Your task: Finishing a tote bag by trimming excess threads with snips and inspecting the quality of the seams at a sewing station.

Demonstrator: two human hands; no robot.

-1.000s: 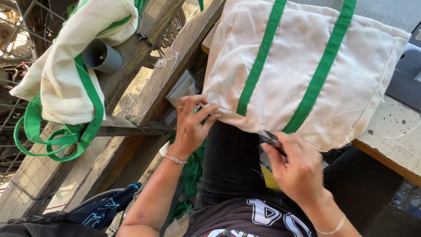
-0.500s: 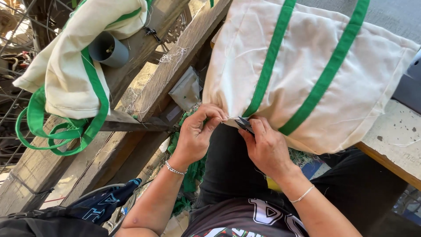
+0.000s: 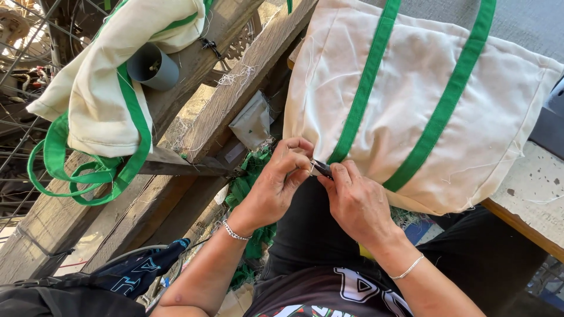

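Now right hand fingers grip dark snips, pointing up-left; left hand pinches bag hem.

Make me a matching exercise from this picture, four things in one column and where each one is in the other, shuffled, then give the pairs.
Things:
1. big bag
2. folded bag
3. grey tube
4. small dark tool

Places:
A. draped over the wooden beam, upper left
B. between the fingertips of both hands at the big bag's lower edge
C. flat on the table, upper right
D. on the beam, just right of the folded bag

Pairs: 1-C, 2-A, 3-D, 4-B
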